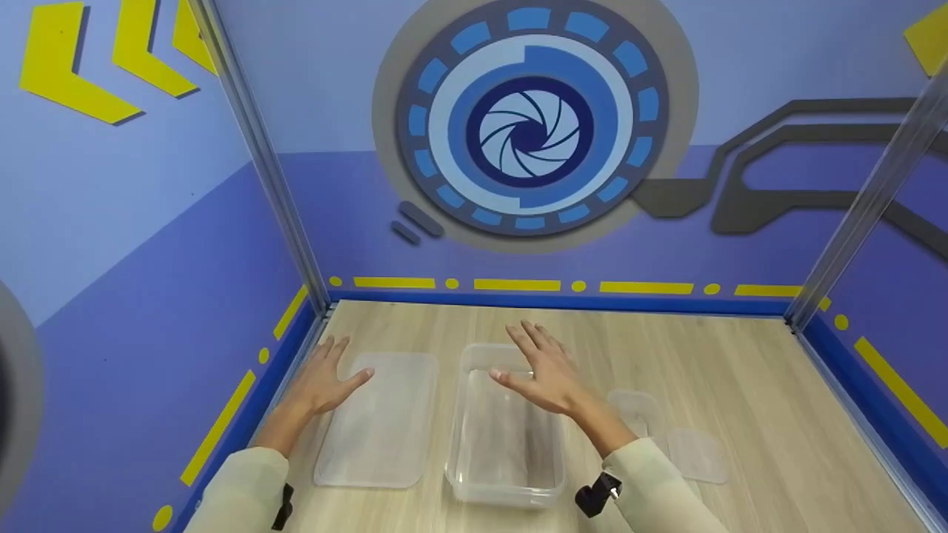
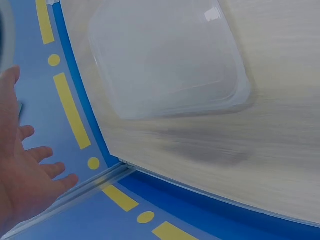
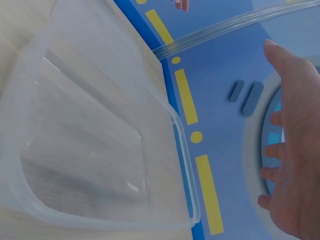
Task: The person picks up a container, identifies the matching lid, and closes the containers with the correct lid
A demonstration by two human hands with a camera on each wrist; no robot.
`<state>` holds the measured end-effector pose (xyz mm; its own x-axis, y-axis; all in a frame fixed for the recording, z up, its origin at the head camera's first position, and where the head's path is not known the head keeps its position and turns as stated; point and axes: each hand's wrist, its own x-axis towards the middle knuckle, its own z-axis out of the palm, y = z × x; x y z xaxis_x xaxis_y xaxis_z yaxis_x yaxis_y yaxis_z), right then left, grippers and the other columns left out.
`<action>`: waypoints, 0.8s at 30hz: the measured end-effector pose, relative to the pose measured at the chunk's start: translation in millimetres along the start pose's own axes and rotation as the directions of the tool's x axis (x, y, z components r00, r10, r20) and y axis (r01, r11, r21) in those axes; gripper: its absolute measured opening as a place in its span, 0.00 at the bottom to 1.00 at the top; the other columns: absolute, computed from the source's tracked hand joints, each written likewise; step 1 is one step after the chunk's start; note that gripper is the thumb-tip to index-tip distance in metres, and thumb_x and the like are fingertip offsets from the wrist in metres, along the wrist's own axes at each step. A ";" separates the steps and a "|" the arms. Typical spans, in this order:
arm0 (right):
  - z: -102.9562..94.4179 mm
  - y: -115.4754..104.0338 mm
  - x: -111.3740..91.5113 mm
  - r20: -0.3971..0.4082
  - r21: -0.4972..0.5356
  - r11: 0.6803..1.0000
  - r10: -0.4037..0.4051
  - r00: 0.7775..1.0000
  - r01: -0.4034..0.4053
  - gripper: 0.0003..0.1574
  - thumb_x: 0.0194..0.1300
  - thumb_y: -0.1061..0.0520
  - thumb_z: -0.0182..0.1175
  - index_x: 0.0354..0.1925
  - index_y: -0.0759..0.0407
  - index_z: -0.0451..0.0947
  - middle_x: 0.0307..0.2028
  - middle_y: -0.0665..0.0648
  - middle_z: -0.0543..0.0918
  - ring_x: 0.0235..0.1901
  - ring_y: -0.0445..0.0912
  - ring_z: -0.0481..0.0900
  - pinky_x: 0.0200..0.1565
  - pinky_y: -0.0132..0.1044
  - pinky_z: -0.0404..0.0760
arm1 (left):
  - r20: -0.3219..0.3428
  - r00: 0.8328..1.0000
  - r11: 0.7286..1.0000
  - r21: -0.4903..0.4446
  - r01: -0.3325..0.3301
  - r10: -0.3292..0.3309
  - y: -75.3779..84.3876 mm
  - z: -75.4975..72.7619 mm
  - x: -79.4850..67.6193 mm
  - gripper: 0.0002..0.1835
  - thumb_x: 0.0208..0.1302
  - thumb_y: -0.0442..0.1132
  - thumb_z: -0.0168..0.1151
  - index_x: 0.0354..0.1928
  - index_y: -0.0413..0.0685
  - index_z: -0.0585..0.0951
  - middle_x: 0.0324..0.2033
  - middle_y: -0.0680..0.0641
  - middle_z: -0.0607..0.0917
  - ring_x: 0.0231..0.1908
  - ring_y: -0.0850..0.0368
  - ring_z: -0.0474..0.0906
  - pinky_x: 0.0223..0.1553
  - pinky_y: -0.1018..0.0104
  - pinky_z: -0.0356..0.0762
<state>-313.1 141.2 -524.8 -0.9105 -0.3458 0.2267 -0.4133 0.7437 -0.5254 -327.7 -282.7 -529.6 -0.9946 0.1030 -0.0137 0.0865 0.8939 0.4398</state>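
Observation:
My left hand (image 1: 324,381) hovers with spread fingers over the left edge of a flat translucent lid (image 1: 385,426), holding nothing. The same lid (image 2: 170,60) lies on the wood tabletop in the left wrist view, apart from the hand. My right hand (image 1: 546,376), fingers extended and thumb out, is raised above a large clear plastic container (image 1: 507,492) and overlaps its right side in the head view. That container stands uncovered beside the lid. In the right wrist view its rim (image 3: 100,224) shows well away from the fingers.
A small clear container (image 1: 633,403) stands right of the large one, partly behind my right forearm. Next to it lies a small translucent lid (image 1: 698,455). Painted panels with metal corner posts (image 1: 259,155) enclose the wooden table (image 1: 778,429) at the back and sides.

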 end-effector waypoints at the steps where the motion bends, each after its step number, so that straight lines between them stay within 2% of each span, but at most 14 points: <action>1: 1.7 -0.5 -0.1 -0.003 0.002 1.000 0.000 1.000 0.000 0.60 0.68 0.18 0.53 0.85 0.42 0.53 0.84 0.56 0.52 0.83 0.59 0.45 0.76 0.72 0.46 | 0.000 1.000 1.000 -0.007 0.003 -0.003 -1.5 -0.4 -0.3 0.54 0.71 0.70 0.58 0.84 0.42 0.54 0.81 0.28 0.50 0.79 0.24 0.46 0.72 0.22 0.48; 6: 9.1 -4.1 -0.4 0.008 0.008 1.000 -0.004 1.000 0.004 0.60 0.68 0.18 0.54 0.85 0.43 0.52 0.84 0.58 0.53 0.82 0.60 0.47 0.75 0.72 0.49 | 0.003 1.000 0.999 -0.049 0.024 -0.024 -6.0 -1.2 -1.7 0.53 0.73 0.69 0.58 0.83 0.39 0.54 0.81 0.27 0.50 0.78 0.24 0.48 0.73 0.23 0.48; 13: 19.0 -12.0 0.4 0.022 0.035 0.999 -0.040 0.999 0.039 0.58 0.70 0.21 0.56 0.84 0.47 0.55 0.83 0.62 0.55 0.81 0.64 0.50 0.75 0.71 0.51 | 0.032 0.998 0.995 -0.082 0.057 -0.054 0.4 1.8 2.0 0.55 0.72 0.73 0.54 0.84 0.40 0.52 0.81 0.28 0.49 0.79 0.25 0.47 0.73 0.24 0.48; 18: 26.1 -19.4 2.5 0.041 0.060 0.998 -0.024 0.999 0.022 0.58 0.69 0.20 0.54 0.84 0.45 0.56 0.83 0.60 0.54 0.81 0.64 0.50 0.74 0.73 0.54 | 0.025 0.998 0.993 -0.104 0.056 -0.053 2.6 0.8 2.0 0.53 0.74 0.70 0.54 0.84 0.39 0.53 0.81 0.28 0.49 0.79 0.24 0.47 0.73 0.23 0.48; 21: 30.3 -24.0 3.8 0.054 0.072 0.997 -0.023 0.998 0.020 0.58 0.69 0.19 0.54 0.84 0.44 0.55 0.83 0.59 0.54 0.81 0.64 0.51 0.73 0.73 0.56 | 0.033 0.998 0.984 -0.164 0.067 -0.062 1.0 -0.8 1.1 0.51 0.77 0.68 0.52 0.84 0.39 0.52 0.81 0.27 0.50 0.79 0.25 0.47 0.74 0.25 0.47; 24: 34.0 -28.1 5.0 0.055 0.087 0.996 -0.033 0.998 0.028 0.58 0.69 0.20 0.54 0.84 0.45 0.56 0.83 0.60 0.55 0.80 0.65 0.52 0.71 0.74 0.59 | 0.037 0.997 0.960 -0.270 0.072 -0.064 -2.5 -1.9 1.1 0.48 0.80 0.66 0.48 0.84 0.38 0.51 0.81 0.28 0.51 0.79 0.26 0.47 0.75 0.27 0.46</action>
<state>-305.6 99.2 -536.8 -0.8943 -0.4012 0.1984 -0.4360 0.6810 -0.5884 -329.0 -285.7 -529.0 -0.9953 0.0616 -0.0750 -0.0037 0.7478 0.6639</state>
